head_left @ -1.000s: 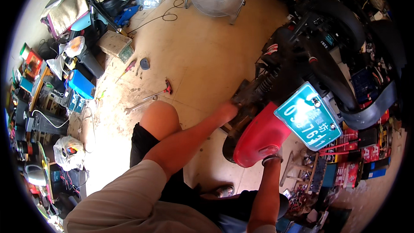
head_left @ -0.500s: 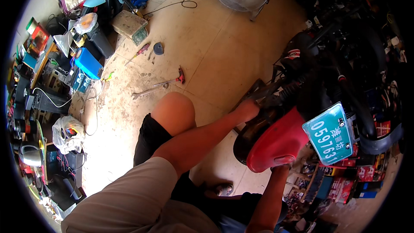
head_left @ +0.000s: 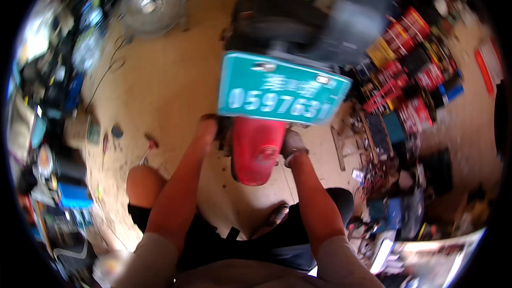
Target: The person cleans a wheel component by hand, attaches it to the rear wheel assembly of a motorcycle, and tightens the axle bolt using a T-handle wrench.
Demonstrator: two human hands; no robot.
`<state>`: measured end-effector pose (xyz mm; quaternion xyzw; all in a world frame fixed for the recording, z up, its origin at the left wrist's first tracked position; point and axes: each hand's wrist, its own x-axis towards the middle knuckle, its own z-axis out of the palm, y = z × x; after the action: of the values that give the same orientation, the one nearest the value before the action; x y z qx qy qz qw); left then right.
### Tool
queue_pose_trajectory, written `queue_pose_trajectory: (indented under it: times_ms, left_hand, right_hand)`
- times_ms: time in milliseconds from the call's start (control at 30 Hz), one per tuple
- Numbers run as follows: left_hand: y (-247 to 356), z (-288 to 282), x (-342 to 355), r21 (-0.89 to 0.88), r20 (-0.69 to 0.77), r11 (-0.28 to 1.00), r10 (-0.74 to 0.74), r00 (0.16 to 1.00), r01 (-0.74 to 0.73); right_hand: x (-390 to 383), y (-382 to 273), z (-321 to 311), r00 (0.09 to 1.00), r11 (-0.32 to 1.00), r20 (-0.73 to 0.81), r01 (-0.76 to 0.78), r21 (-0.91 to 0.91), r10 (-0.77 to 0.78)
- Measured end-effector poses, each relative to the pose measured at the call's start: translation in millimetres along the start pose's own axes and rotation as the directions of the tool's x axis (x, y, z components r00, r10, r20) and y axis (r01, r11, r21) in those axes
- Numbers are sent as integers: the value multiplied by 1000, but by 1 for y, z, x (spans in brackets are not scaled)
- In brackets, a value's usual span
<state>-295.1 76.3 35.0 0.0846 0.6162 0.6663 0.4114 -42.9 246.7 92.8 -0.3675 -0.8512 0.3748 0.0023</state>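
Swung round since half a second ago, my view now puts the red fender (head_left: 258, 152) near the middle, where it sat to the right before, and the floor fan (head_left: 154, 5) has slid to the upper left. From my end, the fender hangs below a turquoise number plate (head_left: 285, 88), which covers its top; a round fitting (head_left: 268, 153) sits on its face. To its left, the left hand (head_left: 209, 126) reaches dark parts (head_left: 226, 136) of the machine; blur leaves me unable to tell how far its fingers are closed. On the other side, the right hand (head_left: 293, 141) is against or just beside the fender, a band (head_left: 296, 155) at its wrist; its fingers are hidden from me, so I can't tell its grip either. Above the plate I get the motorbike's dark, smeared body (head_left: 277, 26). Further out, a red-handled tool (head_left: 151, 143) lies on the floor (head_left: 165, 74) by the left knee (head_left: 145, 184), and red boxes (head_left: 405, 32) are piled at the upper right.
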Motion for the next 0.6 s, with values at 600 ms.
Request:
queue_pose_trajectory:
  times_ms: [600]
  left_hand:
    - [42, 48, -54, 45, 70, 999, 6, 998, -10]
  right_hand:
    - [32, 58, 0, 926, 894, -207, 216, -393, -315]
